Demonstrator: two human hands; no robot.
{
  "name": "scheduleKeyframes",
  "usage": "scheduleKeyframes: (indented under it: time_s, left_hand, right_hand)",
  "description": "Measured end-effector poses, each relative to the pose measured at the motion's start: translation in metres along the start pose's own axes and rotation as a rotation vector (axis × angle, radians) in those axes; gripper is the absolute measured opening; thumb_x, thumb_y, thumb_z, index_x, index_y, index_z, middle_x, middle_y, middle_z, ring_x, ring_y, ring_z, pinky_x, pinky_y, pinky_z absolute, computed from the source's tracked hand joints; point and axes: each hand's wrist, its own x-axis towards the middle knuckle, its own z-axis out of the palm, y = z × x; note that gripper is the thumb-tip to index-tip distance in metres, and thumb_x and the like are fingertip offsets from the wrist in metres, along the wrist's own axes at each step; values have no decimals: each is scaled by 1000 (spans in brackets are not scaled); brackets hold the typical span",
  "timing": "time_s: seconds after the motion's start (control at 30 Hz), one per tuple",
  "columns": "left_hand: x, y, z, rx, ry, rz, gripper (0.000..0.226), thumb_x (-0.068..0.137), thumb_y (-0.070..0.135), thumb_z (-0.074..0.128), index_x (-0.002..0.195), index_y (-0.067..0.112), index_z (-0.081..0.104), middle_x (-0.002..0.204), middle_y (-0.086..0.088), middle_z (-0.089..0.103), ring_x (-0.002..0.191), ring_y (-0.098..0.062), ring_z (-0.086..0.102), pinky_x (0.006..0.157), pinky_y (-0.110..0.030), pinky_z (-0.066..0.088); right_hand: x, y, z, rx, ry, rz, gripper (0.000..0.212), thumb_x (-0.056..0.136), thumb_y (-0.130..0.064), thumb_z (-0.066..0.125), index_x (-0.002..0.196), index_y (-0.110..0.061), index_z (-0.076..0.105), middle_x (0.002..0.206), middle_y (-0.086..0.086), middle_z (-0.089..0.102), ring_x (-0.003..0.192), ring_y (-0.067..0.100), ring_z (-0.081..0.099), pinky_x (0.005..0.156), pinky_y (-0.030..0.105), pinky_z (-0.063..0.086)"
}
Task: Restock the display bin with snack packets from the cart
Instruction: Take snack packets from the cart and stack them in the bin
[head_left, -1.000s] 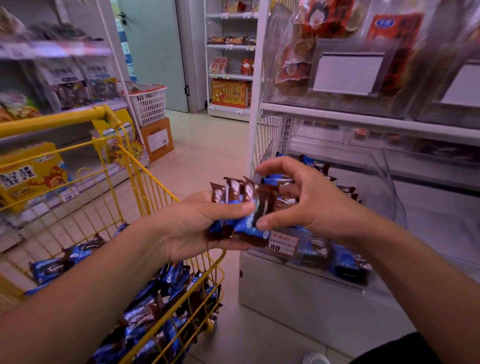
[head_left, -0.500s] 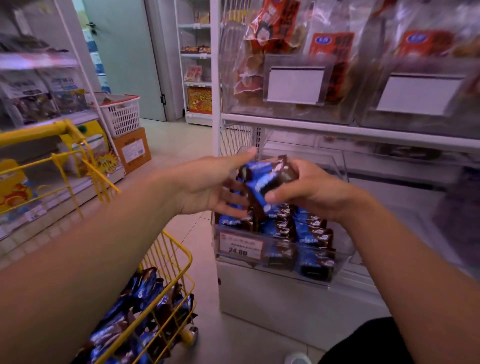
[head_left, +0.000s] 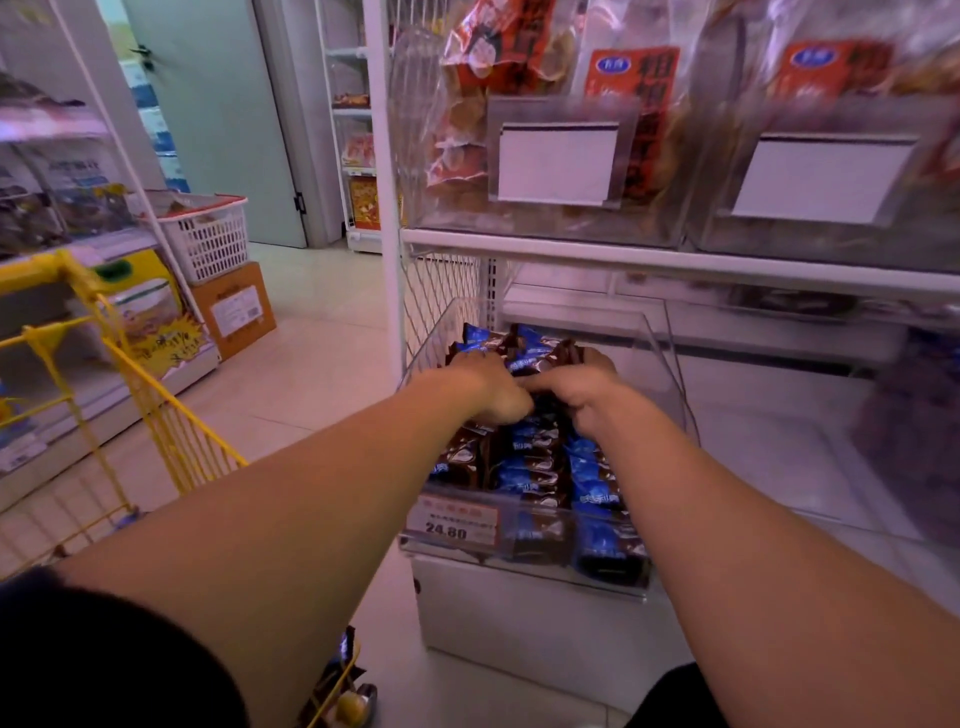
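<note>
step: putting packets (head_left: 530, 349) into bin (head_left: 670, 364) | left hand (head_left: 491, 387) and right hand (head_left: 584, 387) both hold packets | next: let go, grab more from cart (head_left: 156, 395)

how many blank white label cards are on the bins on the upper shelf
2. One blank card is on the front of the left clear bin on the upper shelf; the other blank card is on the bin to its right. More may sit beyond the frame's right edge.
</note>
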Motion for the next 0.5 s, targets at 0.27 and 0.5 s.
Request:
scheduleKeyframes:
  time_s: [0.27,0.5]
  left_hand:
    - [40,12,-6,282,89,103,103,75,35,79,155,16,17,155,-11,30,139,-37,33,113,-51,34]
    - [60,6,-2,282,-60,135,109,89,29,68,155,22,-18,165,3,-17,152,-35,-6,122,-50,16]
  right_hand:
    - [6,-14,10,-706,6,-1,113,85,-33,77,157,-6,-6,156,21,28,141,38,35,117,47,34]
    - [4,-15,0,-589,-68,-22,92,101,-17,54,152,3,-20,162,25,21,145,36,33,117,41,33]
